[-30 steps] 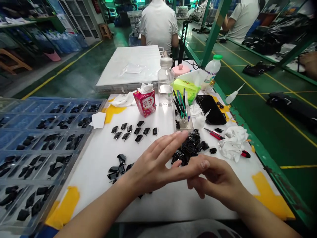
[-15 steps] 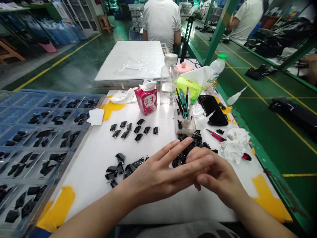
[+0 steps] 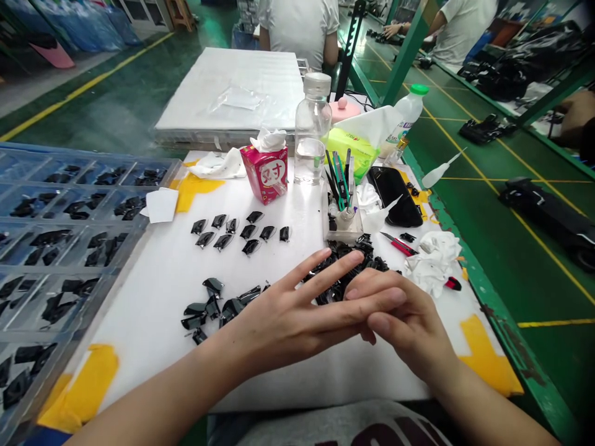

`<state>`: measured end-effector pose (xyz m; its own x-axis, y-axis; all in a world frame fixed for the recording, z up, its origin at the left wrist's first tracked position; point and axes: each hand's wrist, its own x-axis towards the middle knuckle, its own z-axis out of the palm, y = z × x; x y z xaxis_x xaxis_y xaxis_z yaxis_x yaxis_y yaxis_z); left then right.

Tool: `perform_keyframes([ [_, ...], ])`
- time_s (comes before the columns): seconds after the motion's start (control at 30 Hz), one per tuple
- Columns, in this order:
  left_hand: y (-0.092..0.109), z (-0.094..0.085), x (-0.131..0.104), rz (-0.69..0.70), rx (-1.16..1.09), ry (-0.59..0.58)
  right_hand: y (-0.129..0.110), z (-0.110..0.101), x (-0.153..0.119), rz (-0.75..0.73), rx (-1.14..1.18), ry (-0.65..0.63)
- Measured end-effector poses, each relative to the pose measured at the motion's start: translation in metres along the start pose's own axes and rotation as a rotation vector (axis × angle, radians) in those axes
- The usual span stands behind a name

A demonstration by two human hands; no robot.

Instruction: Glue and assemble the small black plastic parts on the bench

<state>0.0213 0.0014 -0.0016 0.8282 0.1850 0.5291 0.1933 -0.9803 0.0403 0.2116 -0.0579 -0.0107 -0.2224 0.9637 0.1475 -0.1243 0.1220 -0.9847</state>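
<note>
My left hand [image 3: 302, 316] reaches across the front of the table, palm turned down, with its fingers stretched and spread. At its index finger, my right hand [image 3: 402, 313] has its thumb and bent fingers closed round the tip area. Whether anything small lies between the fingers is hidden. Just beyond both hands is a heap of small black parts [image 3: 332, 288], partly covered by my fingers. Left of my left wrist lie loose glossy black pieces [image 3: 212, 306]. Farther back, several black pieces with clear edges [image 3: 223, 241] are laid out in loose rows.
A compartment tray [image 3: 105, 217] of black parts stands at left. Toward the back are a red tissue box [image 3: 266, 176], a clear bottle [image 3: 310, 133], a tool holder [image 3: 344, 226] and a phone [image 3: 397, 198]. Crumpled tissue [image 3: 432, 260] and a red knife [image 3: 400, 244] lie at right.
The view has tilted down and shifted slightly, so the table appears higher and farther left. My hands keep nearly the same pose, with the left fingers spread a little more.
</note>
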Motion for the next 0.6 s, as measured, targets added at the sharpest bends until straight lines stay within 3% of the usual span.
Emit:
perform_keyframes([
  [0.13,0.001,-0.001,-0.002,0.005,-0.045,-0.036,-0.001,-0.001,-0.001,0.032,-0.045,0.039],
  [0.23,0.002,-0.002,-0.003,0.007,-0.109,-0.082,-0.004,-0.004,0.001,0.071,-0.034,-0.019],
  [0.4,0.000,-0.015,0.009,-0.030,-0.574,-0.193,-0.005,-0.006,0.000,0.049,-0.033,-0.040],
  [0.5,-0.001,-0.041,0.014,-0.068,-0.839,-0.265,-0.004,-0.002,-0.003,0.085,-0.025,-0.048],
  [0.6,0.004,-0.085,0.000,-0.299,-0.766,-0.332,-0.006,0.001,-0.004,0.147,-0.012,-0.083],
])
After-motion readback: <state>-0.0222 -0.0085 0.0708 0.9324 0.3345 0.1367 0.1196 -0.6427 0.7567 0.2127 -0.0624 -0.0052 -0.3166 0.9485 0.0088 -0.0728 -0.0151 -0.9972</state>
